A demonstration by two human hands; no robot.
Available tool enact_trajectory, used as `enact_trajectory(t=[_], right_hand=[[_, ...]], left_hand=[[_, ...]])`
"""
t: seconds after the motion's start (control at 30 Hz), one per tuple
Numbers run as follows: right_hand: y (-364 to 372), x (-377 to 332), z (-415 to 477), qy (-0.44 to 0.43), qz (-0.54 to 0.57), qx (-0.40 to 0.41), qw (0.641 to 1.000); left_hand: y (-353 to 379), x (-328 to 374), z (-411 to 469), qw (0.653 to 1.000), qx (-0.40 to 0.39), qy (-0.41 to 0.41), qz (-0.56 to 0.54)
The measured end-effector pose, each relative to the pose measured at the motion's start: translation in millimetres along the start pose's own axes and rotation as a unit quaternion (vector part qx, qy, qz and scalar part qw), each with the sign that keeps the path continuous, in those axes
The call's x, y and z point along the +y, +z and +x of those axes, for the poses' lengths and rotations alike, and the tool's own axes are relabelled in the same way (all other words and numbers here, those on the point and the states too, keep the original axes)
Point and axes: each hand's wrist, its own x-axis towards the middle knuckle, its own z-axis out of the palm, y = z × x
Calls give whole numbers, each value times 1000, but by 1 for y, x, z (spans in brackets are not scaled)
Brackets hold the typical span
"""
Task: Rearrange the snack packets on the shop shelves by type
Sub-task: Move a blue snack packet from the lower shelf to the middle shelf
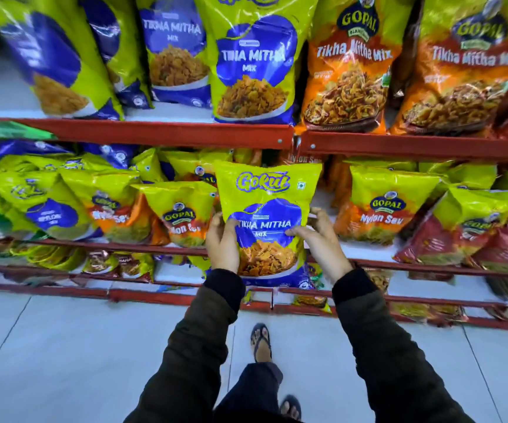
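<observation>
Step in hand: the person is carrying a glossy lime-green and blue plastic Gokul Tikha Mitha Mix packet [266, 221] upright in front of the middle red metal shelf [100, 244], apparently to rehome it.

Grip: the left hand [222, 239] and right hand [318, 236] are each clamping a side edge of the packet, thumbs lying across the printed front.

Doing it well: the matching row of tall lime-green and blue Tikha Mitha Mix bags [254, 61] is standing on the upper shelf; lifting the packet upright, label outward, and seating it beside them looks the sensible aim.

Looks: the film is crinkling and shining, with a snack picture showing low down.

Handling: probably light and slippery, so squeezing gently.
</observation>
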Motion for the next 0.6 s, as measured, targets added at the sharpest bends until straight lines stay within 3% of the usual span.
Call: enact_trajectory(t=[0.17, 0.37, 0.6], right_hand=[[41, -65, -20, -116, -8, -47, 992], [102, -163, 9, -268, 11, -58, 962], [174, -221, 78, -346, 9, -24, 938]], left_hand=[[-23, 74, -3, 990, 40, 87, -104], [-35, 188, 44, 965, 38, 228, -125], [-49, 264, 142, 953, 12, 292, -85]])
